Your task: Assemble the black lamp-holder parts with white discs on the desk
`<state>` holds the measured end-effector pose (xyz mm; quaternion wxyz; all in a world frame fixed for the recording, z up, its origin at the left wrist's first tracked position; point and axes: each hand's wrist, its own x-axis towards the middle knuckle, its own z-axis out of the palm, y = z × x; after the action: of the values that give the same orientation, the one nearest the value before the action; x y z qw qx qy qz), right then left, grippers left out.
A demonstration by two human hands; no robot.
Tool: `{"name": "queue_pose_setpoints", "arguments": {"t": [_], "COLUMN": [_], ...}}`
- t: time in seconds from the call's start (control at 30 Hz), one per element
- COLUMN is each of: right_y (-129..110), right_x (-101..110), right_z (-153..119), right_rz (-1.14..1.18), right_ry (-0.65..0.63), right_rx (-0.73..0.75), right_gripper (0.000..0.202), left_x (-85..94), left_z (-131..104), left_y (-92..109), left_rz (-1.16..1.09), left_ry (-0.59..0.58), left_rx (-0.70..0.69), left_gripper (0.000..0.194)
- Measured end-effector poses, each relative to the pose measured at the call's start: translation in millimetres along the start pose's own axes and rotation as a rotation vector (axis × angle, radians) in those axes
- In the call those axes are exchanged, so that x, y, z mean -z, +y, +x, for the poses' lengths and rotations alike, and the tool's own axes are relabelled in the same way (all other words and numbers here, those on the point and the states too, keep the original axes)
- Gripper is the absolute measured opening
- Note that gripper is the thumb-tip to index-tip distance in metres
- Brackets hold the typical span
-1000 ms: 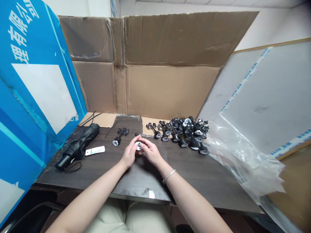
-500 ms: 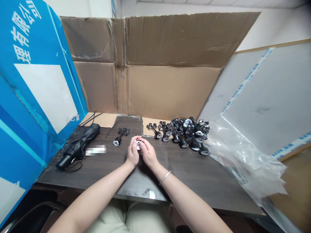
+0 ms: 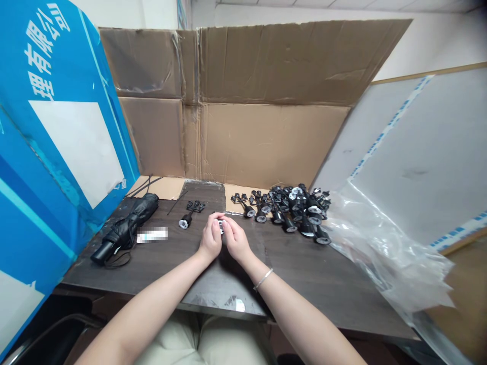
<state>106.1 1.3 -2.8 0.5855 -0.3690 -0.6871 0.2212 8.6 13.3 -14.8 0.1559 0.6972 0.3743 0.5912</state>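
Note:
My left hand [image 3: 211, 237] and my right hand [image 3: 236, 239] are closed together round a black part with a round pale end [image 3: 221, 227]. The pale end shows between my thumbs; my fingers hide the rest, so its full shape cannot be told. Just beyond my left hand lies a similar black part [image 3: 185, 221], with a pale round end, a stem and small black plugs. A pile of more such black parts [image 3: 289, 223] lies beyond my right hand, their pale ends mostly facing me.
On the left of the dark table [image 3: 304, 284] lie a folded black umbrella [image 3: 127, 230] and a small white blurred strip [image 3: 152, 234]. Thin black rods [image 3: 143, 185] rest behind it. A cardboard sheet [image 3: 266, 142] stands at the back, and clear plastic [image 3: 391, 258] drapes the right side.
The pale end between my thumbs shows less than before, as the thumbs have shifted over it. The whole view has moved slightly; the things on the table lie as before.

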Motion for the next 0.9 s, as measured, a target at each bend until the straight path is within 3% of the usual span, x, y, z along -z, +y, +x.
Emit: {"name": "queue_pose_setpoints", "arguments": {"t": [0.37,0.63,0.9], "right_y": [-3.3,0.3,4.0], "right_x": [-7.1,-10.0,-12.4], "right_z": [-3.3,-4.8,-6.1], "right_rz": [-0.024,0.098,0.187], "right_ry": [0.083,0.163,0.166], "right_rx": [-0.030,-0.057,-0.101], "right_gripper": [0.023,0.009,0.015], "left_x": [-1.0,-0.9,-2.6], "left_z": [1.3,2.1,1.7], "left_y": [4.1,4.1,-1.9], "left_rz": [0.037,-0.003,-0.076], "left_ry": [0.008,-0.037,-0.025], "left_rx": [-0.024,0.020,0.056], "left_gripper": [0.030,0.030,0.034]}}
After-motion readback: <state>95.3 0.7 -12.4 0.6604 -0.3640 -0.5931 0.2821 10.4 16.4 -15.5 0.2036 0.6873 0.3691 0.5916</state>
